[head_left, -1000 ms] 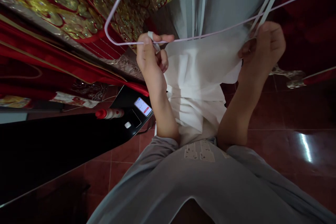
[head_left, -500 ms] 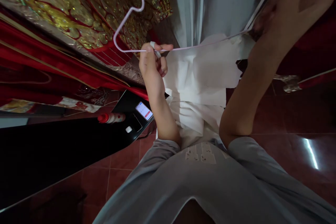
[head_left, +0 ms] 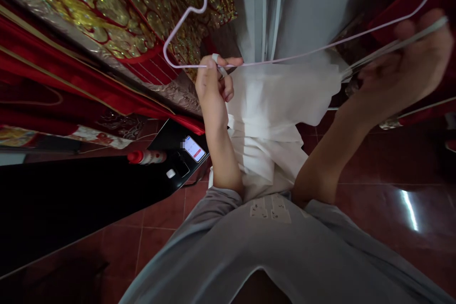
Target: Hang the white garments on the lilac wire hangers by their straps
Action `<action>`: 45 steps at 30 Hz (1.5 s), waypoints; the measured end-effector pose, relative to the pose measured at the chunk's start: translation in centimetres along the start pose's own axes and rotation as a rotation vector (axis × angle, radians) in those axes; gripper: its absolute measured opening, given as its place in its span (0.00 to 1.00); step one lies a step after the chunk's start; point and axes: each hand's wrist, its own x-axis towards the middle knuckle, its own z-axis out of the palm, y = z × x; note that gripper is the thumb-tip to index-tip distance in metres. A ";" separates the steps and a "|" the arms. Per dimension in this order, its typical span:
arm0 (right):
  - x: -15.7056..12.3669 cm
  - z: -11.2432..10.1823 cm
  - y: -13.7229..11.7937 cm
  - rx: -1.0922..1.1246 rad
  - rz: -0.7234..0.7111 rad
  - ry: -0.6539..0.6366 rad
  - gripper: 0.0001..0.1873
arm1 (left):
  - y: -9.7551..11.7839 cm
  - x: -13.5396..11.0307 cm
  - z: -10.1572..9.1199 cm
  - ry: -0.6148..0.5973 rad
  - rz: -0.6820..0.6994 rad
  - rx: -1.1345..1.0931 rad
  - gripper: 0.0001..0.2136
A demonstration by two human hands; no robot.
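Observation:
My left hand (head_left: 214, 80) grips the lower bar of a pale pink clothes hanger (head_left: 174, 32). A bit of white strap loops over its fingers by the bar. To the right, my right hand (head_left: 409, 59) is hooked around a white strap (head_left: 388, 49), which is pulled taut just below the hanger's bar. That strap runs to the upper right edge of a white garment (head_left: 281, 95), which hangs down between my forearms. The hanger's hook and top are cut off by the upper edge of the view.
Gold-sequined red costumes (head_left: 142, 19) hang at the left. A black table (head_left: 89, 199) carries a lit phone (head_left: 194, 148), a red-capped bottle (head_left: 146, 156) and a small white case (head_left: 171, 173). Grey fabric (head_left: 306, 4) hangs ahead. Red tiles (head_left: 366, 209) cover the floor.
My right hand has moved down and outward from the hanger's right end, drawing the strap with it. The hanger's right corner now shows. The left hand keeps its grip.

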 end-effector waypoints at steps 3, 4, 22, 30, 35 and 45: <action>-3.7 1.9 -1.0 0.088 -0.198 -0.140 0.17 | 0.1 -0.2 0.9 0.056 0.002 0.005 0.17; -4.5 2.5 -1.2 0.072 -0.212 -0.184 0.17 | 0.2 -0.3 1.2 0.068 0.007 0.003 0.18; -5.4 5.3 -1.3 -0.244 -0.180 -0.295 0.27 | 1.5 -0.2 0.6 0.345 0.040 0.077 0.14; -5.4 4.8 -1.0 -0.114 -0.177 -0.355 0.23 | 1.4 1.4 -5.0 0.575 0.483 0.481 0.14; -5.4 4.9 -1.5 -0.094 -0.180 -0.338 0.21 | 1.6 1.4 -5.3 0.528 0.537 0.457 0.11; -5.5 4.6 -1.1 -0.193 -0.105 -0.382 0.26 | 5.5 3.6 -2.9 0.198 0.249 0.379 0.09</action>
